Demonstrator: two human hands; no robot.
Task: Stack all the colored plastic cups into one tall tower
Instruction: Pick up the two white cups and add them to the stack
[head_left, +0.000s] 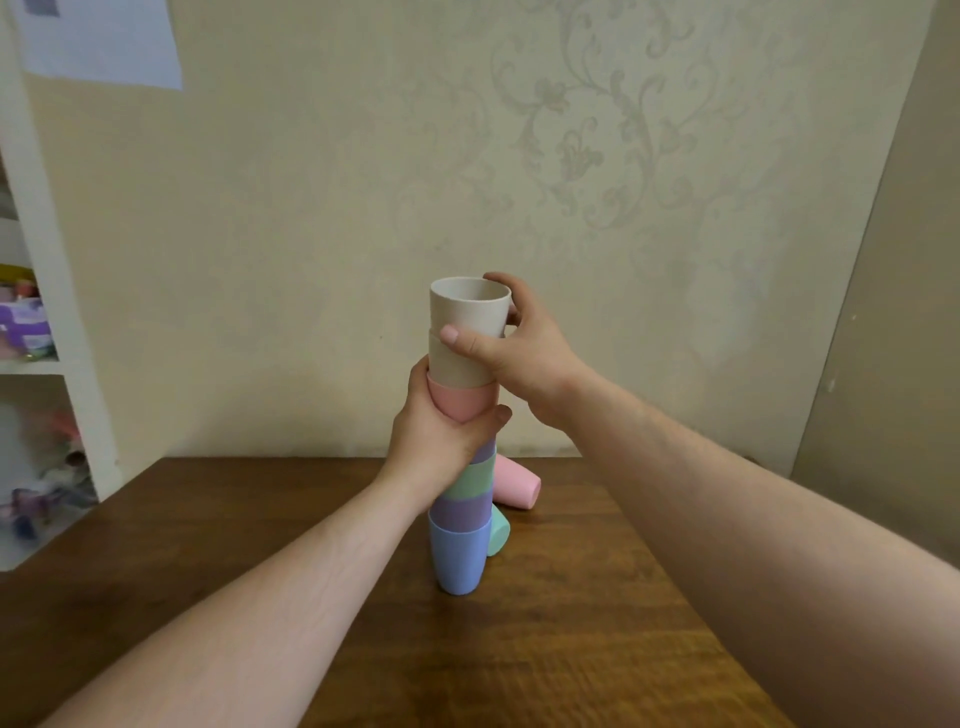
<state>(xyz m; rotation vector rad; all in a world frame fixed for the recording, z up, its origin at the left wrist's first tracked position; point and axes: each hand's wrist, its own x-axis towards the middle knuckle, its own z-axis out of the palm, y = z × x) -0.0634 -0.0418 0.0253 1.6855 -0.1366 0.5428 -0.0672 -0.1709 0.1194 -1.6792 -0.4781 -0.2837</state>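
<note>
Both hands grip the tower standing on the surface: left hand clasps its middle, right hand its beige top. Behind it lie a pink cup and a green cup.

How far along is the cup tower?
Mostly built: the tower of nested cups stands on the table. The left hand steadies it; the right hand seats the beige cup. Left: a pink cup and a green cup lying behind.
</note>
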